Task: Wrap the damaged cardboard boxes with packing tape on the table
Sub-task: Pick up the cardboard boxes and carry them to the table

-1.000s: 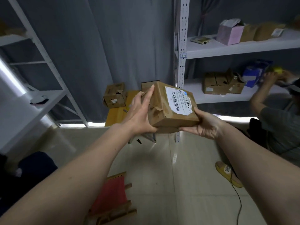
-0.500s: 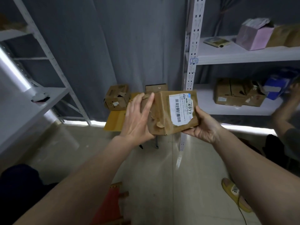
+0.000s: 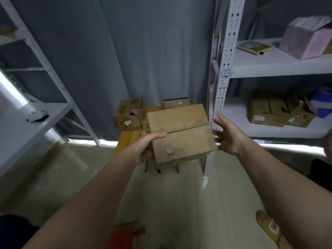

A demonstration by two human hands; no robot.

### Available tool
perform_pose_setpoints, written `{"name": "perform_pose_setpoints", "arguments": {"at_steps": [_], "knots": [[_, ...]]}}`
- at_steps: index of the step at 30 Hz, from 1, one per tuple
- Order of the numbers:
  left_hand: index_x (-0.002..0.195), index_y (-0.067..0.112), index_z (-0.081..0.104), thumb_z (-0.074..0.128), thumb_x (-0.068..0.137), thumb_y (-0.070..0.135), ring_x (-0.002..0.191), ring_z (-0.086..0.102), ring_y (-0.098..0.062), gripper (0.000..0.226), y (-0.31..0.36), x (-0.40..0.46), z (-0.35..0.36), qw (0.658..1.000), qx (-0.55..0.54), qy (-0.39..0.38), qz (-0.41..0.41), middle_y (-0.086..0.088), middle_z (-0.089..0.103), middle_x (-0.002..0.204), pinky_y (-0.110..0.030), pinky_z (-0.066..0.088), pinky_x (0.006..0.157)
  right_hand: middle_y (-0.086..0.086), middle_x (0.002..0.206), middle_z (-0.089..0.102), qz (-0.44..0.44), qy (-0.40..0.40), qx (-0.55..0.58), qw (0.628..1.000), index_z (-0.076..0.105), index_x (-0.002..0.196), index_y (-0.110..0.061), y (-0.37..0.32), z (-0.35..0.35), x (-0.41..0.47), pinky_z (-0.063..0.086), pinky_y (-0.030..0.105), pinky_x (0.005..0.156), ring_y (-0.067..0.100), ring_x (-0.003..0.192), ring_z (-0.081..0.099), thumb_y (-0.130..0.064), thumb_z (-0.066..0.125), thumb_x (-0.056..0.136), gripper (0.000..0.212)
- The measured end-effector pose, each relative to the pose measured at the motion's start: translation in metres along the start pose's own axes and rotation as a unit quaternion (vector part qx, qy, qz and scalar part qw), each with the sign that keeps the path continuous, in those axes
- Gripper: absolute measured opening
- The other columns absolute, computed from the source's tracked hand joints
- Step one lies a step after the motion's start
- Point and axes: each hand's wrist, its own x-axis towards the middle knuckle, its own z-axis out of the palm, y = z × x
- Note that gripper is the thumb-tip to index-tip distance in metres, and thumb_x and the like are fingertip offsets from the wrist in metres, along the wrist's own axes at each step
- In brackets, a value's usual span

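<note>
I hold a brown cardboard box (image 3: 181,132) in the air above the floor, its plain seamed side turned up and a small tear near its front edge. My left hand (image 3: 147,146) grips its left edge, thumb on top and fingers underneath. Fingers spread and straight, my right hand (image 3: 227,134) hovers at the box's right side, barely touching it or just off it. Behind the box stands a small yellow table (image 3: 125,139) with a torn cardboard box (image 3: 130,115) and another brown box (image 3: 177,103) on it. No tape is in view.
A white metal shelf post (image 3: 221,72) rises right beside the held box. Its shelves carry damaged boxes (image 3: 276,112) and a pink box (image 3: 305,40). Another white shelf (image 3: 27,119) is at the left. A red folding stool (image 3: 124,236) and a yellow slipper (image 3: 271,227) lie on the floor.
The box has been turned over: its label side no longer shows and the plain seamed side faces up. My right hand has let go and opened; my left hand now grips the left edge.
</note>
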Motion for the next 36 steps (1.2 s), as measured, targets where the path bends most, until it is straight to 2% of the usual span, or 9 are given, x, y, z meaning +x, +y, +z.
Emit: {"name": "perform_pose_setpoints", "arguments": {"at_steps": [3, 7, 15, 17, 24, 27, 30, 32, 36], "knots": [[0.126, 0.02, 0.062, 0.076, 0.063, 0.045, 0.107, 0.066, -0.032, 0.07, 0.012, 0.023, -0.025, 0.994, -0.068, -0.066, -0.061, -0.01, 0.072, 0.114, -0.049, 0.053, 0.088, 0.002, 0.114, 0.062, 0.003, -0.014, 0.018, 1.0, 0.052, 0.13, -0.035, -0.011, 0.027, 0.025, 0.055, 0.049, 0.076, 0.032, 0.111, 0.059, -0.067, 0.065, 0.072, 0.067], [0.111, 0.022, 0.075, 0.058, 0.076, 0.061, 0.102, 0.069, -0.032, 0.055, 0.029, 0.053, -0.056, 0.976, -0.141, -0.148, -0.072, -0.011, 0.07, 0.117, -0.05, 0.053, 0.083, 0.008, 0.106, 0.073, -0.008, -0.074, 0.078, 0.994, 0.075, 0.104, -0.024, -0.023, 0.059, 0.061, 0.054, 0.05, 0.087, 0.031, 0.106, 0.067, -0.062, 0.065, 0.072, 0.05], [0.117, 0.02, 0.072, 0.047, 0.076, 0.07, 0.111, 0.061, -0.044, 0.069, 0.044, 0.106, -0.077, 0.909, -0.287, -0.3, -0.031, -0.017, 0.065, 0.125, -0.068, 0.045, 0.087, 0.014, 0.121, 0.056, -0.055, -0.137, 0.127, 0.981, 0.063, 0.123, -0.021, -0.044, 0.124, 0.125, 0.038, 0.06, 0.102, 0.036, 0.114, 0.054, -0.059, 0.059, 0.086, 0.054], [0.122, 0.021, 0.069, 0.042, 0.083, 0.069, 0.115, 0.059, -0.045, 0.068, 0.044, 0.121, -0.08, 0.897, -0.315, -0.31, -0.012, -0.016, 0.062, 0.13, -0.071, 0.041, 0.091, 0.015, 0.118, 0.054, -0.057, -0.157, 0.139, 0.976, 0.068, 0.11, -0.021, -0.049, 0.139, 0.14, 0.038, 0.057, 0.103, 0.037, 0.112, 0.049, -0.06, 0.057, 0.086, 0.046], [0.136, 0.009, 0.055, 0.023, 0.09, 0.075, 0.123, 0.046, -0.057, 0.086, 0.055, 0.172, -0.081, 0.835, -0.396, -0.383, -0.019, -0.026, 0.048, 0.141, -0.075, 0.031, 0.098, 0.004, 0.092, 0.074, -0.057, -0.175, 0.185, 0.965, 0.074, 0.095, -0.019, -0.066, 0.176, 0.202, 0.056, 0.038, 0.074, 0.022, 0.086, 0.071, -0.055, 0.054, 0.092, 0.041], [0.134, 0.01, 0.058, 0.036, 0.092, 0.067, 0.125, 0.047, -0.053, 0.074, 0.08, 0.19, -0.076, 0.886, -0.372, -0.276, -0.029, -0.024, 0.048, 0.142, -0.07, 0.033, 0.104, 0.002, 0.087, 0.073, -0.042, -0.133, 0.163, 0.977, 0.07, 0.101, -0.022, -0.079, 0.181, 0.228, 0.056, 0.037, 0.069, 0.021, 0.08, 0.07, -0.063, 0.059, 0.085, 0.045], [0.133, 0.021, 0.056, 0.05, 0.095, 0.049, 0.119, 0.059, -0.031, 0.048, 0.108, 0.21, -0.069, 0.942, -0.318, -0.096, -0.044, -0.014, 0.04, 0.151, -0.056, 0.047, 0.099, 0.004, 0.104, 0.072, -0.023, -0.073, 0.16, 0.984, 0.068, 0.116, -0.023, -0.087, 0.18, 0.255, 0.055, 0.042, 0.079, 0.026, 0.097, 0.066, -0.068, 0.058, 0.081, 0.058], [0.122, 0.022, 0.057, 0.061, 0.091, 0.041, 0.101, 0.06, -0.023, 0.037, 0.117, 0.223, -0.068, 0.955, -0.292, -0.017, -0.041, -0.007, 0.056, 0.133, -0.044, 0.044, 0.096, 0.005, 0.103, 0.073, -0.012, -0.051, 0.178, 0.983, 0.072, 0.108, -0.024, -0.092, 0.182, 0.267, 0.055, 0.04, 0.075, 0.026, 0.096, 0.067, -0.068, 0.057, 0.082, 0.054], [0.109, 0.012, 0.061, 0.054, 0.097, 0.009, 0.066, 0.064, -0.011, 0.014, 0.121, 0.244, -0.076, 0.958, -0.194, 0.169, 0.127, -0.009, 0.065, 0.097, -0.022, 0.052, 0.054, 0.006, 0.106, 0.073, 0.024, 0.0, 0.152, 0.988, 0.074, 0.106, -0.023, -0.091, 0.187, 0.288, 0.055, 0.047, 0.085, 0.029, 0.099, 0.068, -0.071, 0.064, 0.074, 0.059]]}}
